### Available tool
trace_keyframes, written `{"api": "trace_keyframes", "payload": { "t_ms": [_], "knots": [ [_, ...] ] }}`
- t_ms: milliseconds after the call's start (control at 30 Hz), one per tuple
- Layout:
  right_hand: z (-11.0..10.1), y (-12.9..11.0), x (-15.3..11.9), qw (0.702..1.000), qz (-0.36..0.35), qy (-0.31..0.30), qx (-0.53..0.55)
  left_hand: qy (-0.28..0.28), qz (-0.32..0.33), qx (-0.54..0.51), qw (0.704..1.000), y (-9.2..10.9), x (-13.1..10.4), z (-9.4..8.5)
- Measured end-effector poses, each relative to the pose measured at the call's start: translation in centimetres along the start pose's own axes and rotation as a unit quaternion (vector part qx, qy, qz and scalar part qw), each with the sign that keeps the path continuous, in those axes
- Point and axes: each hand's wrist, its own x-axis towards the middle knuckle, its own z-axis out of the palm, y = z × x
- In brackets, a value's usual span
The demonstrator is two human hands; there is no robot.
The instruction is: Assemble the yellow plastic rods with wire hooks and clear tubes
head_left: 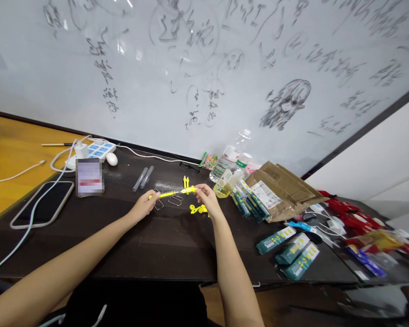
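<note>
Over the middle of the dark desk my left hand [142, 207] and my right hand [208, 200] hold a slim yellow stick-like piece [166, 195] between them. Its middle looks clear or metallic, and its exact kind is unclear. The left fingers pinch the left end, while the right fingers pinch the thicker right end. Just beyond it stand two small yellow parts [186, 180]. Round yellow parts [199, 209] lie below the right hand. Bent metal wire loops [175, 200] rest on the desk behind the stick, and two clear tubes [146, 177] are to their left.
Right of my hands are bottles [224, 161], a cardboard package [282, 188] and several green-and-yellow boxes [298, 259]. A phone [42, 204], a power strip [98, 150] and a white cable [34, 211] occupy the left. A whiteboard [139, 113] rises behind the desk [167, 259].
</note>
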Motion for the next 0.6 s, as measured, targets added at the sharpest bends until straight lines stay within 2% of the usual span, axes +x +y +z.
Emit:
{"api": "trace_keyframes", "payload": {
  "t_ms": [600],
  "knots": [
    [0.58,0.17,-0.13,1.000,0.015,-0.011,0.023,0.002,0.043,0.059,0.997,-0.87,0.32,-0.24]
  ]
}}
